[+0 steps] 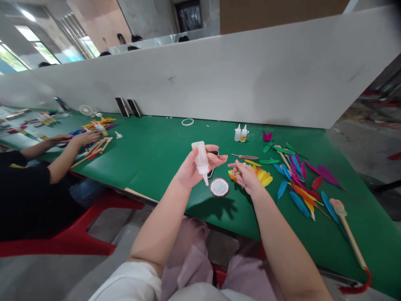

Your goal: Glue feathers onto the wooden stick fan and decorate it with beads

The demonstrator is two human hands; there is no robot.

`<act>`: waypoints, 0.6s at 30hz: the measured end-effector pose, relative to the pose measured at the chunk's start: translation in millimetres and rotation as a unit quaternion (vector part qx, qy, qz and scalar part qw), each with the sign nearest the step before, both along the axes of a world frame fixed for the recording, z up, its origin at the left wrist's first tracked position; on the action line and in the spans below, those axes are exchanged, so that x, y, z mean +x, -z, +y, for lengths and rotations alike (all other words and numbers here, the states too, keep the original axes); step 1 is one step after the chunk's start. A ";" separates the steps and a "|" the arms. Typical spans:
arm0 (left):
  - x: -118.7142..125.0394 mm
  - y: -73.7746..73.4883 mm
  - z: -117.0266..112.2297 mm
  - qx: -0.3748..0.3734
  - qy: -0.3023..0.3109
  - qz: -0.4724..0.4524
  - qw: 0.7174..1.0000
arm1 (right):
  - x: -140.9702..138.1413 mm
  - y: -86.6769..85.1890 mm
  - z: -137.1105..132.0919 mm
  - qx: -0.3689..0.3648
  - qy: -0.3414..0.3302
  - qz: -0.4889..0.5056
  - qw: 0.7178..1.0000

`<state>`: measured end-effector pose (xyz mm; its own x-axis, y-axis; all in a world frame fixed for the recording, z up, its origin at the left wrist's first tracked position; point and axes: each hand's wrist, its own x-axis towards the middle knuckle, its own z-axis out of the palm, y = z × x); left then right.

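Here a glue bottle (201, 161) is gripped in the left hand (194, 169), fingers wrapped round it, nozzle tipped down over a round lid (219, 187) on the green table (150, 150). A yellow-orange feather fan (261, 175) is pinched in the right hand (246, 175). Loose feathers (297, 184) are scattered just beyond; two small bottles (240, 133) stand farther back.

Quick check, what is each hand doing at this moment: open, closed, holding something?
Left hand: closed around a white squeeze bottle, nozzle pointing down above a small round dish.
Right hand: fingers curled on yellow and orange feathers.
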<state>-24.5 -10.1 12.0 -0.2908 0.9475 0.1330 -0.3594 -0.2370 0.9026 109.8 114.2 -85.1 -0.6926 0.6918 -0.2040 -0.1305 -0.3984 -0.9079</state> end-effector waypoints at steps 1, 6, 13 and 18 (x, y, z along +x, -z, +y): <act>1.1 0.0 -0.8 0.009 0.009 -0.010 1.000 | 0.3 -0.5 0.2 -0.001 0.000 0.000 1.000; 2.9 -0.2 -2.5 0.078 0.078 -0.076 0.991 | 0.7 -3.7 -0.5 -0.006 0.014 -0.003 1.000; 0.6 -1.0 1.4 0.062 0.047 -0.164 0.983 | 0.7 -6.4 -0.5 -0.017 0.052 0.012 0.998; 1.6 -4.2 4.7 0.057 0.051 -0.202 0.976 | 6.1 -6.5 8.8 0.005 0.164 0.041 0.986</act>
<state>-22.9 -5.4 16.2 -0.2457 0.9603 0.1322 -0.7083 -0.2710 0.6518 115.9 123.0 -78.7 -0.4455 0.8827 -0.1493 -0.3239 -0.3144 -0.8923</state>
